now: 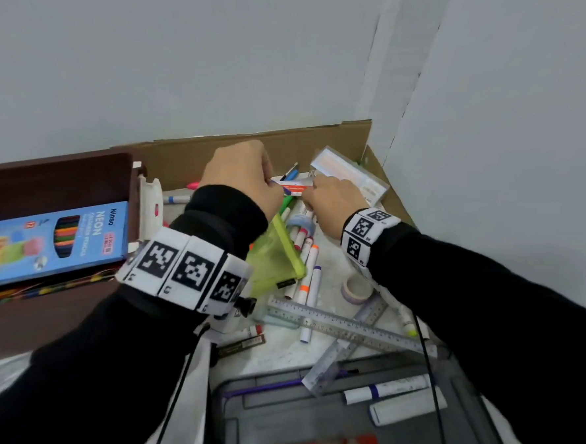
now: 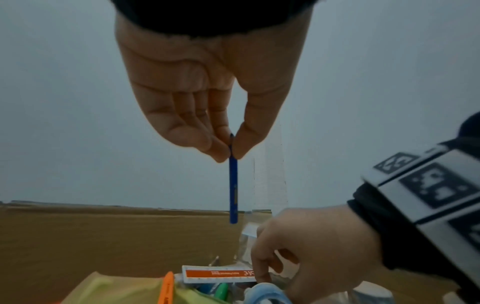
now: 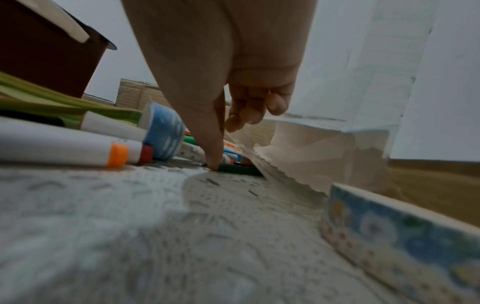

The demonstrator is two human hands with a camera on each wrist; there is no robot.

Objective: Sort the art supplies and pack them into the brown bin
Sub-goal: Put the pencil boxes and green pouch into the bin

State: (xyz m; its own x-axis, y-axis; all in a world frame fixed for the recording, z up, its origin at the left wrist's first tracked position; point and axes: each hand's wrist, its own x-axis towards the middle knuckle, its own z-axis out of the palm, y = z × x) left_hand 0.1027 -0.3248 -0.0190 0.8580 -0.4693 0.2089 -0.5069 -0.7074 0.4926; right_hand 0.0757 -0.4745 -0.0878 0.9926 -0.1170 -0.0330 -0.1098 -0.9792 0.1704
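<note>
White speckled tabletop (image 1: 329, 282) is sitting in a corner of pale walls, w/ cardboard (image 1: 254, 151) lining the back edge.

Left hand (image 2: 207, 98) is hovering above the clutter, thumb & fingertips pinching the top end of a thin blue pencil (image 2: 233, 191), which is hanging straight down, free of everything below it. Right hand (image 1: 330, 203) is reaching down into the pile of markers (image 1: 308, 257); thumb tip (image 3: 214, 160) is pressing at a green pen (image 3: 239, 169) on the table, other fingers loosely curled above, not clearly gripping anything. Just beside that hand an orange-and-white flat pack (image 2: 218, 274) is lying across the pens, & a clear plastic case (image 1: 349, 177) is sitting right behind the hand.

Further out: blue tape roll (image 3: 163, 133) leaning on the markers, green pouch (image 1: 276, 255) btwn the wrists, metal rulers (image 1: 347, 324) crossing nearer the person, another patterned tape roll (image 3: 400, 232) beside the right wrist. Brown bin (image 1: 64, 173) is standing at far left, holding a blue NEON pencil box (image 1: 50, 238). Grey lid (image 1: 341, 417) w/ markers on it is lying at the near edge.
</note>
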